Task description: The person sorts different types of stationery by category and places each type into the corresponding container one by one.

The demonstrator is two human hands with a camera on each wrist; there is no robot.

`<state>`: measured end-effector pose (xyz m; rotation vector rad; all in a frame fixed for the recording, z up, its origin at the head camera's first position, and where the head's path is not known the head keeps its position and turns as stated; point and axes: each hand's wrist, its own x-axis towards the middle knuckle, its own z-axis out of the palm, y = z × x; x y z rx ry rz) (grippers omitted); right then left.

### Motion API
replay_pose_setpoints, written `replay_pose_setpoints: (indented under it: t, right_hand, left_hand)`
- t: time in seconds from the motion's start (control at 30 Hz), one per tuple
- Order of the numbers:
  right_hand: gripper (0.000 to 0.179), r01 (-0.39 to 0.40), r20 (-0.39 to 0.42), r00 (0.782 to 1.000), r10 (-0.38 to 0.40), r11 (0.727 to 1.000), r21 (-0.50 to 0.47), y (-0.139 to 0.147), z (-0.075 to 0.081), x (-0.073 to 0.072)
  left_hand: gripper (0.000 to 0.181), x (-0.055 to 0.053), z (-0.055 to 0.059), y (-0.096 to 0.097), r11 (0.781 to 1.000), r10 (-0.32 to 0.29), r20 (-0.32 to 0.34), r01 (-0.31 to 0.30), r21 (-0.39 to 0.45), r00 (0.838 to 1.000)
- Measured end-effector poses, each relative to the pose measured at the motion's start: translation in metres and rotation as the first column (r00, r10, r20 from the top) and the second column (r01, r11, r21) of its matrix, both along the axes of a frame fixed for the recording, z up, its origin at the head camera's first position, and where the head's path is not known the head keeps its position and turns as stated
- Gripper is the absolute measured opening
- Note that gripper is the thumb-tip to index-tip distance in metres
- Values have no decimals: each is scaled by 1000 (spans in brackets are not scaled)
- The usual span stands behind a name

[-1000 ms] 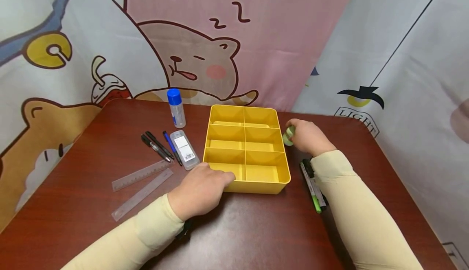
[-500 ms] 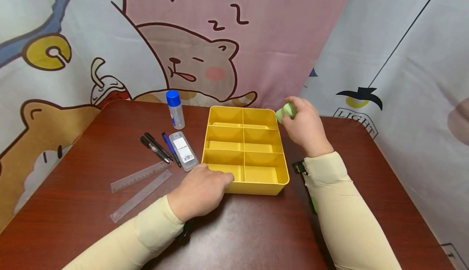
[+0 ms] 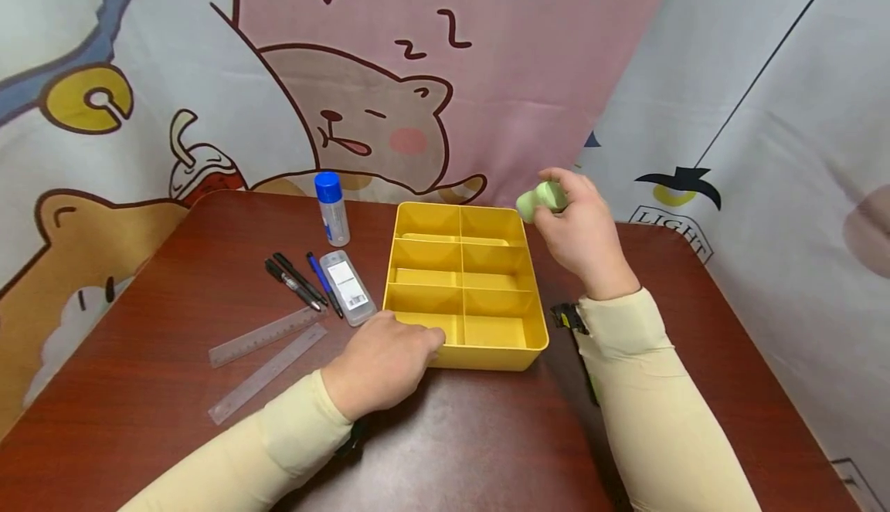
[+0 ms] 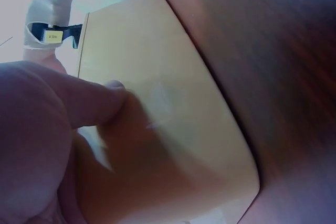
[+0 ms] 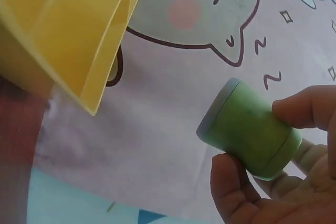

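Note:
A yellow organizer box [image 3: 497,356] with several compartments stands on the table. My left hand [image 3: 382,359] grips its near-left corner. In the left wrist view, the thumb [image 4: 97,100] lies against the outer wall of the box. Above the table, by the box's far-right corner, my right hand [image 3: 582,226] holds up a small light-green waisted cylinder [image 3: 541,200] between thumb and fingers. Close up in the right wrist view, the green cylinder [image 5: 247,129] is tilted and has a greyish flat end; its exact kind cannot be told.
Left of the box are a blue-capped glue bottle [image 3: 332,209], a clear case [image 3: 349,288], a blue pen [image 3: 324,284], black pens [image 3: 293,283] and two clear rulers [image 3: 267,373]. Markers under my right forearm are mostly hidden. A printed curtain [image 3: 528,95] hangs behind the table.
My right hand has lifted the green cylinder from the table beside the box, up and toward the far-right corner. The left hand has kept its grip on the box.

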<state>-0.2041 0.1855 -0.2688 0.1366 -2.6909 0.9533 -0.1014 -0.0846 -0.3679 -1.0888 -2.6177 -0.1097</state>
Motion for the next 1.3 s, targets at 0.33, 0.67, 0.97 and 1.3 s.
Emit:
replay_pose_setpoints:
  t: [0.33, 0.67, 0.97, 1.3]
  right_hand:
    - [47, -147, 127, 984, 128, 976, 158, -8, -3, -34]
    - [46, -228, 284, 946, 158, 944, 237, -17, -1, -57]
    - [47, -299, 357, 915, 186, 907, 296, -26, -12, -66]
    - [48, -368, 358, 906, 226, 837, 404, -32, -25, -68]
  left_hand:
    - [28, -3, 0, -2, 1000, 24, 33, -23, -4, 999]
    - [29, -3, 1, -3, 1000, 16, 27, -16, 10, 999]
    - [28, -2, 0, -1, 1000, 15, 32, -15, 5, 999]
    - [28, 0, -1, 0, 1000, 5, 13, -5, 10, 1000]
